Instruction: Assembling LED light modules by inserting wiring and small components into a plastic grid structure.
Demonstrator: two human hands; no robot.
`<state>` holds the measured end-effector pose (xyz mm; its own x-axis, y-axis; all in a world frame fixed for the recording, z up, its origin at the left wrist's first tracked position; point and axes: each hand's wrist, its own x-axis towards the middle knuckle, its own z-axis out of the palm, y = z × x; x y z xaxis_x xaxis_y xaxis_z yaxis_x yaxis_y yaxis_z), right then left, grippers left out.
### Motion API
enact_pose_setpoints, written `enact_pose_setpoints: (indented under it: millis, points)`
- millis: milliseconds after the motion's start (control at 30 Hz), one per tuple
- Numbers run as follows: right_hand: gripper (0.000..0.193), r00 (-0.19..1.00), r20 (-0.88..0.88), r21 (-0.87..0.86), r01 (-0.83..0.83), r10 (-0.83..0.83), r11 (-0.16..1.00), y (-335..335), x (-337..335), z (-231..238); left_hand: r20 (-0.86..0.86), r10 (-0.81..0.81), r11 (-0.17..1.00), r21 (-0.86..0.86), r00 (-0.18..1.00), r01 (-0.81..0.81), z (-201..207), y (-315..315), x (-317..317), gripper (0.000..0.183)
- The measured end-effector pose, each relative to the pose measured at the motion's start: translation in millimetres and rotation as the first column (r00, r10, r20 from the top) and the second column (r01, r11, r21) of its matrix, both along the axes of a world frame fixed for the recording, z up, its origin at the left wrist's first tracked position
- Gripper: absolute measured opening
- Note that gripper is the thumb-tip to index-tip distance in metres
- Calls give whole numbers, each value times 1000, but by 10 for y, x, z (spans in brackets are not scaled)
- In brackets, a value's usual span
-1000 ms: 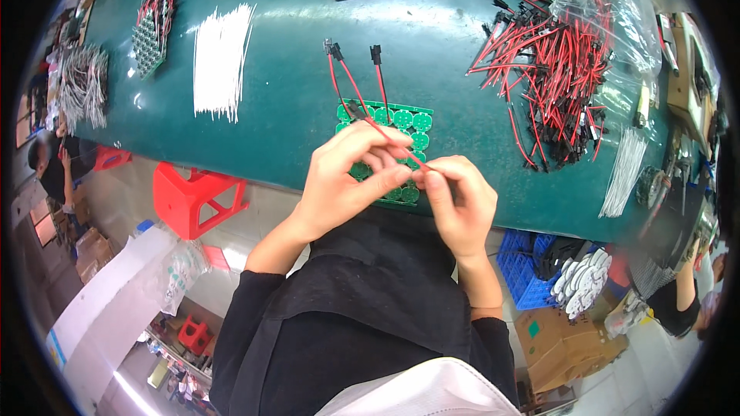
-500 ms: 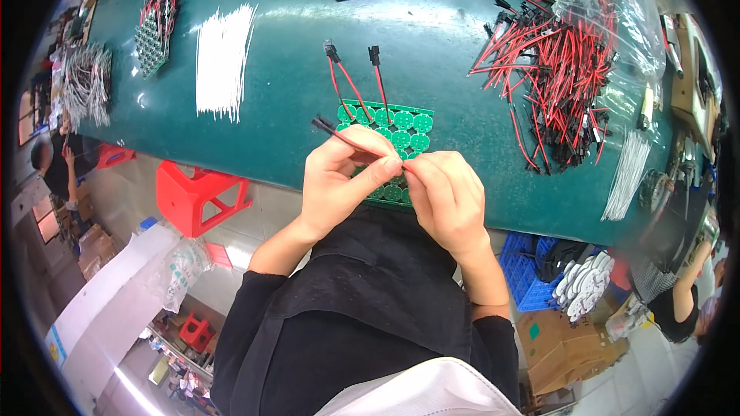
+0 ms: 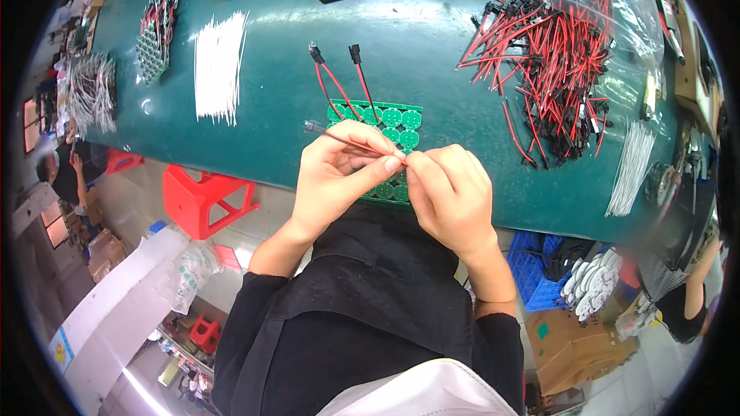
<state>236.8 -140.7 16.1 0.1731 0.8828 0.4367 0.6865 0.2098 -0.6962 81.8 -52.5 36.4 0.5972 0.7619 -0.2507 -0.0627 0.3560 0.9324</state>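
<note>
- We judge a slip or twist the likeliest trouble for the red-and-black connector lead (image 3: 354, 142) between the hands, because fingertips alone grip it, near one end.
- If the two pinches tug against each other, we think its thin wire ends could bend or fray; the fingers hide those ends from us.
- Below the fingers lies a green circuit-board panel (image 3: 411, 119). Just beyond the knuckles, red leads (image 3: 362, 77) with black plugs rise from its far edge; a hand swinging forward could, in our judgement, knock them askew.
- We find the left hand (image 3: 335, 173) turned inward, thumb and forefinger closed on the lead, its dark plug (image 3: 312, 126) pointing out beyond the knuckles, leftward.
- Facing it, we see the right hand (image 3: 453, 196), back upward, fingers curled, thumb and forefinger pinched shut on the lead's other end, almost touching the left fingertips.
</note>
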Motion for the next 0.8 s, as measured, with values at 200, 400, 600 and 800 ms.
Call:
enact_pose_setpoints:
  millis: [200,400,600,800]
  points:
    - [10,984,-176,-72,-48,35,996,-24,114,-72,51,64,992,-115,997,-57,9,28,42,20]
    - [16,848,336,-256,501,-409,827,-352,519,103,-229,264,718,695,937,-32,-305,98,119,12]
    - [14,805,418,-312,562,-420,766,-446,573,10,-271,274,680,733,923,13,-342,91,127,13]
    - [14,853,219,-281,521,-474,806,-342,533,-61,-279,268,670,742,922,30,-366,95,119,14]
